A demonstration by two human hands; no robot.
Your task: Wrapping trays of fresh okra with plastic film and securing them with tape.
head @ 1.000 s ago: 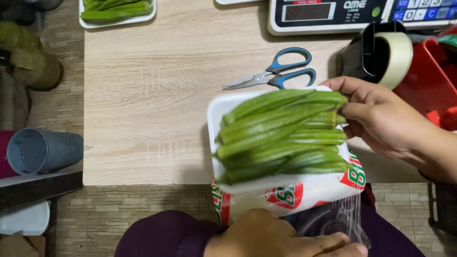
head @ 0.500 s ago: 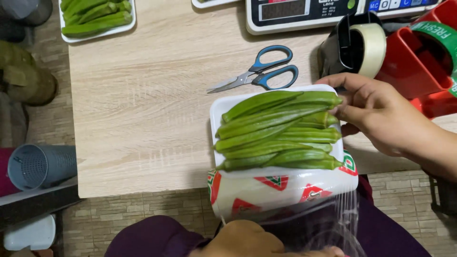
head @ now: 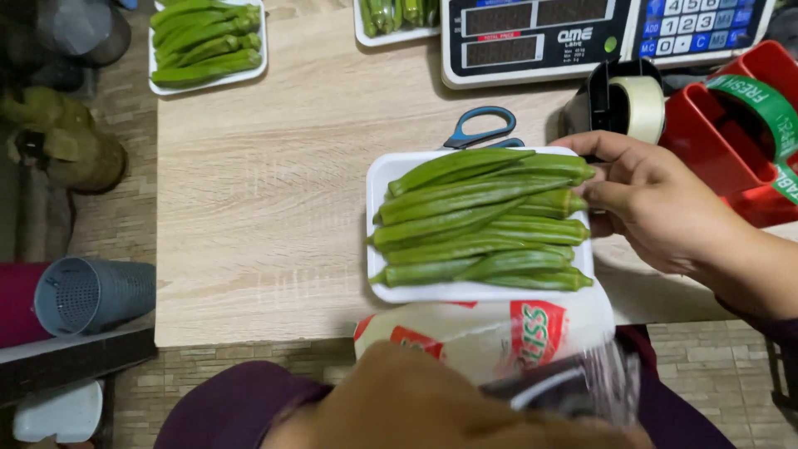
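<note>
A wide stretch of bare bench (head: 258, 208) is left open to the left of the tray (head: 378, 179). Behind it, passage is blocked by scissors (head: 478, 126), a scale (head: 532, 41) and a tape dispenser (head: 623, 104).

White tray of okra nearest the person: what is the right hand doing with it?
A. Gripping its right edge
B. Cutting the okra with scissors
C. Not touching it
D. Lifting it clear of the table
A: the right hand holds the right edge of the white tray, fingers on the okra tips, the tray resting on the table.
</note>
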